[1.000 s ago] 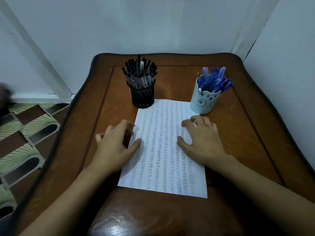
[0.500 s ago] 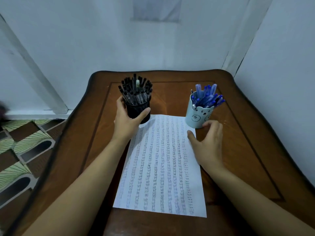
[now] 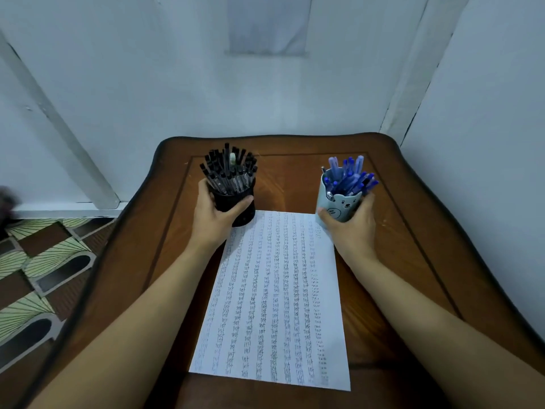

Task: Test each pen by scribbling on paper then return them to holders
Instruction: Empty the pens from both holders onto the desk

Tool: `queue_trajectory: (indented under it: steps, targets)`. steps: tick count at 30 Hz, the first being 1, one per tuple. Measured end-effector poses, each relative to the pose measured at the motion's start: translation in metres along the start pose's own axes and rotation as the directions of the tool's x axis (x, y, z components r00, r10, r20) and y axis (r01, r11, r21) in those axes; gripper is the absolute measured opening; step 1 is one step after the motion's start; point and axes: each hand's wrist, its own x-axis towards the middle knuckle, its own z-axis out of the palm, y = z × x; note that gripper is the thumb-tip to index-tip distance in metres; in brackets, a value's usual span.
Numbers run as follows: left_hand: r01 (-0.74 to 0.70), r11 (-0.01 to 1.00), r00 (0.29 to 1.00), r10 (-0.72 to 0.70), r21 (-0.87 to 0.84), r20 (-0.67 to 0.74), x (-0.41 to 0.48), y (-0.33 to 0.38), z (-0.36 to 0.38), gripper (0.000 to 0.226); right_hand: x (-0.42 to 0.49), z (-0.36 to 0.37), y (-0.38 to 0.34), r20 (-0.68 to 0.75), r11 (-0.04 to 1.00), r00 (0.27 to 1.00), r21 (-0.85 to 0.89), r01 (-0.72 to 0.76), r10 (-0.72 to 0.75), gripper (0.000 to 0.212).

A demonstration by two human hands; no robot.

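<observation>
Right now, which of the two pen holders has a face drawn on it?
The pale cup of blue pens, gripped by the right hand. The black holder in the left hand shows none.

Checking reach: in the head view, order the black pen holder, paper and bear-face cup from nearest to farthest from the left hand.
1. black pen holder, gripped by the left hand.
2. paper, just right of its wrist.
3. bear-face cup, far right, in the right hand.
</observation>
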Motion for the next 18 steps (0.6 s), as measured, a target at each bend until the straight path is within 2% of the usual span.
queue_trajectory:
  steps: [6,9,15,18]
  targets:
    - [0.043,0.999,0.997,-0.044,-0.011,-0.070,0.012,-0.005,-0.019,0.085,0.025,-0.004,0.002,-0.018,1.000,0.999,-0.013,-0.027,0.027,0.087]
    - [0.058,0.998,0.993,-0.056,0.011,-0.101,0.018,-0.006,-0.029,0.082,0.032,-0.009,0.000,0.004,0.998,0.998,0.013,-0.068,0.068,0.086]
    - [0.082,0.997,0.992,-0.081,0.008,-0.092,0.024,-0.007,-0.035,0.081,0.042,-0.018,-0.004,0.060,0.992,0.992,0.062,-0.114,0.111,0.091]
    - [0.102,0.994,0.992,-0.105,-0.041,-0.070,0.023,-0.006,-0.034,0.085,0.044,-0.019,-0.008,0.076,0.987,0.989,0.087,-0.132,0.126,0.082]
